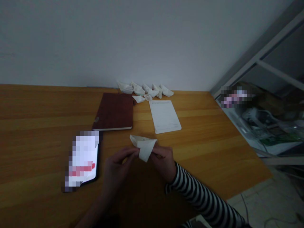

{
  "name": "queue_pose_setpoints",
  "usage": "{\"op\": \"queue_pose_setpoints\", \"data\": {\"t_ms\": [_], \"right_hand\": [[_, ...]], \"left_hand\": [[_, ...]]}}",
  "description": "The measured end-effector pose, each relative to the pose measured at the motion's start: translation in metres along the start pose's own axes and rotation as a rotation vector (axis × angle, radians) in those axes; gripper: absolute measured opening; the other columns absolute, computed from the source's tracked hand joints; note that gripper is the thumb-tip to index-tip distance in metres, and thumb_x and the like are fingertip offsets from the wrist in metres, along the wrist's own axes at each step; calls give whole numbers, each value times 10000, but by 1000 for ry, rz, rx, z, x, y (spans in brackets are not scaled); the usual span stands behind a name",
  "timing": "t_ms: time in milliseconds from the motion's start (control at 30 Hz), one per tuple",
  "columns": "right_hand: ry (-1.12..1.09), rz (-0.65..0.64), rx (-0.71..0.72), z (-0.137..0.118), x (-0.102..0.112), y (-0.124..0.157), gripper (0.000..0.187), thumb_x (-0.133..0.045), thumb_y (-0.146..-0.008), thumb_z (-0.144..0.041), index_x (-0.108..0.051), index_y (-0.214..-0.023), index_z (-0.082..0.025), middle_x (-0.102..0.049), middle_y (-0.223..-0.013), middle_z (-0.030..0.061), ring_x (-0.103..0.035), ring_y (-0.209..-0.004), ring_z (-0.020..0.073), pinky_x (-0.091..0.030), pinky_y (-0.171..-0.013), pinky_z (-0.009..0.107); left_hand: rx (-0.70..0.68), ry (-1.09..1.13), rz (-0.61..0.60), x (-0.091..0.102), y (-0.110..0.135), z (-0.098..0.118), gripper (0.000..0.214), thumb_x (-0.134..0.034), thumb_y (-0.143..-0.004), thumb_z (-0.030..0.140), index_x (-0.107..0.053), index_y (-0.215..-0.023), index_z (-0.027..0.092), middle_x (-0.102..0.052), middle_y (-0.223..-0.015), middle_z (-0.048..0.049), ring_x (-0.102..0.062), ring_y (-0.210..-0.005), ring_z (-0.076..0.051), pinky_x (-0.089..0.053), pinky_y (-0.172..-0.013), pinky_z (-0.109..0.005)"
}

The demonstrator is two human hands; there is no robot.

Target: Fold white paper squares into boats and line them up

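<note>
A partly folded piece of white paper is held above the wooden table between both hands. My left hand pinches its left lower edge with the fingertips. My right hand, in a black-and-white striped sleeve, grips its right side. Several finished white folded paper shapes lie in a row at the back of the table by the wall.
A dark red notebook and a white printed sheet lie behind the hands. A lit tablet or phone rests to the left. To the right, past the table edge, a metal frame and cluttered items stand.
</note>
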State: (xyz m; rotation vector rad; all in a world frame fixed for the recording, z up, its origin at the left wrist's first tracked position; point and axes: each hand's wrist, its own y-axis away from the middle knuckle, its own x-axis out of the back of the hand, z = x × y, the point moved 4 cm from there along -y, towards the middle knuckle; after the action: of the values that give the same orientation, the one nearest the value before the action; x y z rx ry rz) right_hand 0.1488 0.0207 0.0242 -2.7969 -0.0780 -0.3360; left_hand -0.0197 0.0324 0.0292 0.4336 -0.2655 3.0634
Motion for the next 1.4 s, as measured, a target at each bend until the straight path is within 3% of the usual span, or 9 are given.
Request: {"op": "queue_pose_setpoints", "data": {"t_ms": [200, 500, 633, 800, 933, 1033, 1133, 1267, 1400], "right_hand": [[-34, 3, -15, -4, -5, -1, 317, -603, -871, -121, -793, -1027, -321, -795, -963, -11, -757, -907, 199, -600, -839, 314], [-267, 96, -247, 3, -7, 4, 114, -699, -833, -274, -809, -810, -257, -790, -813, 16, -750, -790, 228, -611, -766, 358], [-311, 178, -270, 2, -8, 6, 36, -747, -781, -258, -728, -767, -231, -757, -755, 11, -717, -721, 186, -589, -712, 297], [-461, 389, -232, 5, -9, 8, 405, -797, -718, -247, -512, -1002, -290, -657, -709, -65, -595, -575, 114, -501, -560, 204], [-291, 295, -209, 6, -4, 10, 114, -648, -867, -329, -566, -882, -252, -630, -761, -4, -587, -641, 137, -488, -587, 234], [-347, 181, -227, 7, -3, 10, 174, -558, -923, -392, -592, -843, -241, -632, -805, 14, -616, -726, 164, -506, -655, 272], [-465, 155, -243, 3, -9, 10, 207, -632, -869, -445, -558, -934, -263, -648, -849, 5, -638, -752, 170, -521, -673, 284], [-454, 243, -259, -2, -14, 7, 314, -781, -750, -344, -519, -905, -266, -643, -790, -22, -628, -705, 146, -517, -642, 251], [-422, 255, -289, -3, 5, -5, 233, -782, -757, -283, -591, -883, -243, -609, -732, -43, -586, -653, 115, -479, -593, 214]], "left_hand": [[51, 5, -22, 5, -1, -9, 63, -760, -763, 285, -787, -813, 258, -794, -810, -7, -749, -729, -214, -631, -689, -329], [-181, -83, 22, 2, -1, 14, 60, -720, -791, 197, -761, -799, 241, -744, -767, 8, -695, -686, -153, -571, -628, -251], [-213, -77, 49, 1, -1, 20, 53, -740, -778, 172, -754, -766, 221, -680, -742, 4, -640, -643, -122, -525, -561, -212], [-119, -30, 54, -1, -1, 12, 36, -745, -777, 178, -751, -753, 204, -677, -877, -28, -666, -755, -139, -559, -619, -226], [-9, 58, 26, -4, 1, 6, 51, -718, -824, 232, -746, -821, 190, -703, -1073, -78, -707, -914, -191, -602, -666, -256], [-1, 52, 23, -6, 3, 9, 58, -699, -847, 230, -730, -849, 181, -716, -1098, -91, -707, -964, -204, -605, -695, -264], [-64, -15, 55, -7, 6, 13, 40, -686, -858, 206, -717, -849, 182, -708, -1087, -83, -701, -928, -184, -587, -668, -244], [-141, -60, 67, -12, 9, 17, 54, -656, -884, 197, -698, -851, 188, -678, -1103, -71, -686, -861, -146, -571, -662, -235], [-206, -26, 34, -10, 6, 18, 106, -632, -904, 188, -693, -990, 202, -652, -1205, -81, -682, -926, -150, -577, -745, -259]]}}
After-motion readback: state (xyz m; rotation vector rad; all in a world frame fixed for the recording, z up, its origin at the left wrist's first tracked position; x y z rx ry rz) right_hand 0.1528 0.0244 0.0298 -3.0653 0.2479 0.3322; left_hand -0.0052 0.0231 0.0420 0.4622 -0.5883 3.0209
